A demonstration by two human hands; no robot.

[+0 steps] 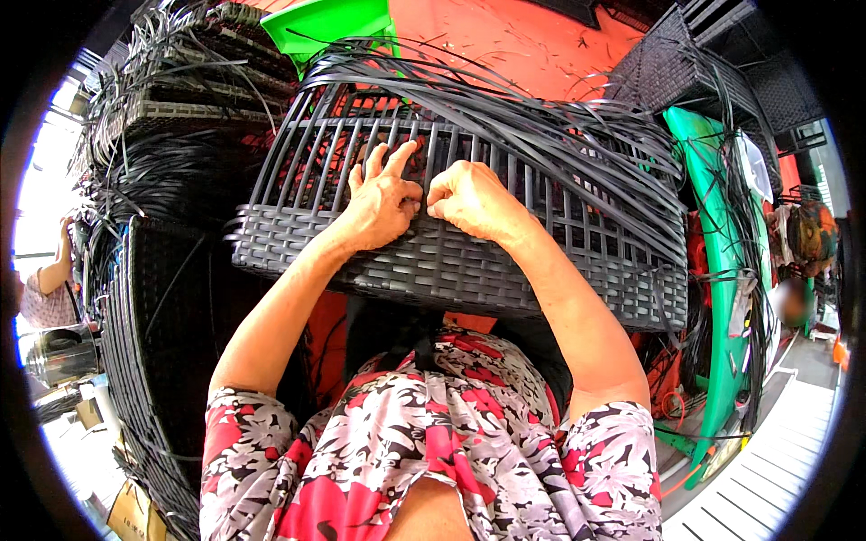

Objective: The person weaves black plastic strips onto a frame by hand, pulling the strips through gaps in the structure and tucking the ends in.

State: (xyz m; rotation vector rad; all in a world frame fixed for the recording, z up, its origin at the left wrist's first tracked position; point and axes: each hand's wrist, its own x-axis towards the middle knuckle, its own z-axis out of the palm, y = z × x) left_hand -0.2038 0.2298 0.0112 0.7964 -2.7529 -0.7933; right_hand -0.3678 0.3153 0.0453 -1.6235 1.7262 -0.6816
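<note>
Floral blouse (pixel 361 442) at lower centre; above it, mid-frame, the partly woven dark frame (pixel 442 275), probably light, springy, slightly slippery, best held by its woven band; left hand (pixel 381 203) fingers fanned, right hand (pixel 476 200) curled; whether they pinch anything, I cannot tell

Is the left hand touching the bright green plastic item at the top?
Apart. In the head view, the woven frame and loose dark strips show plainly between the left hand and the green plastic item.

Hands (pixel 383 204) (pixel 475 197) side by side — right curled
</note>
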